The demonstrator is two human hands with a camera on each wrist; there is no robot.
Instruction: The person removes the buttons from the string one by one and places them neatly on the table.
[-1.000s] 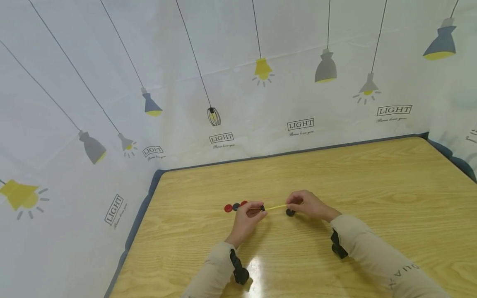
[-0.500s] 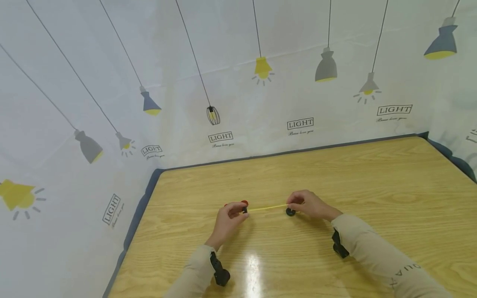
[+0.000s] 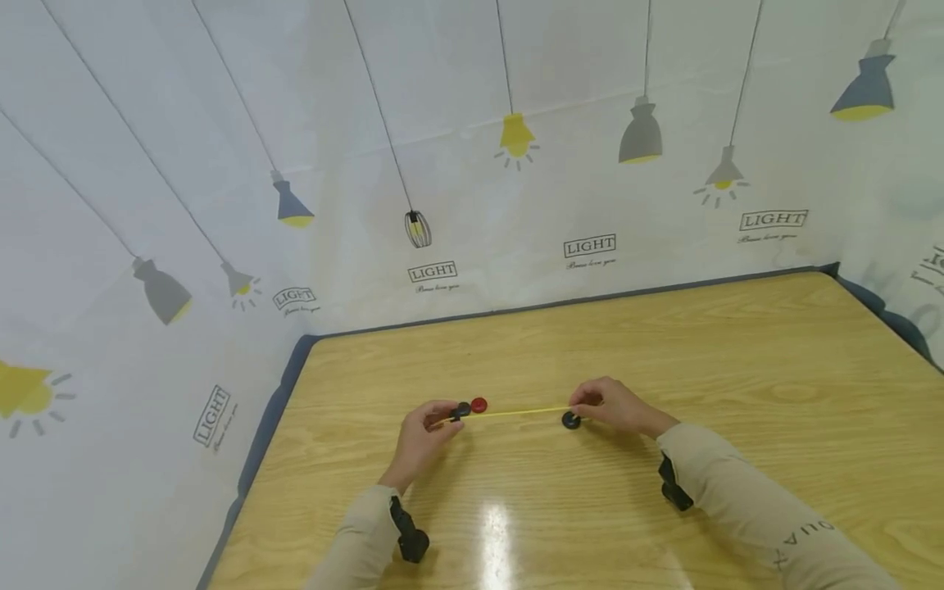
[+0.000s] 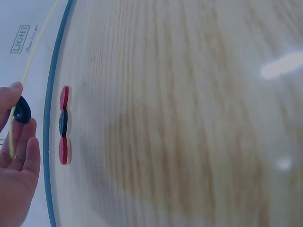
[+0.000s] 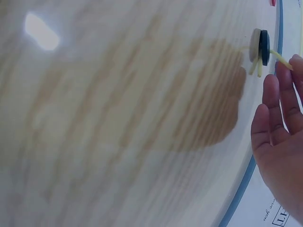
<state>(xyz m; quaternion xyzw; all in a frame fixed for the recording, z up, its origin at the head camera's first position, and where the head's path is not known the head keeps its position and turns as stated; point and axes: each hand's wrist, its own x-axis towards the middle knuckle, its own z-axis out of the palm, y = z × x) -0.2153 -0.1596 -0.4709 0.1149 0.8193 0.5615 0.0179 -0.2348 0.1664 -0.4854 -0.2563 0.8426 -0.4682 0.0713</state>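
Note:
A yellow string runs taut between the two hands, just above the wooden table. My left hand pinches a black button that sits on the string, the strand passing along it. The string's other end is pinched between thumb and fingertips of my right hand. Beside those fingertips, a second black button is on the string, with short yellow tails at it. In the left wrist view, a red button, a dark button and another red button lie in a row.
The wood-grain table has a dark blue edge along the back and left. White fabric walls printed with lamps rise behind it. A black wrist camera is strapped under the left sleeve.
My left hand has moved left with its black button, away from the right hand, and the stretch of yellow string between them has grown longer. The right hand has stayed nearly still.

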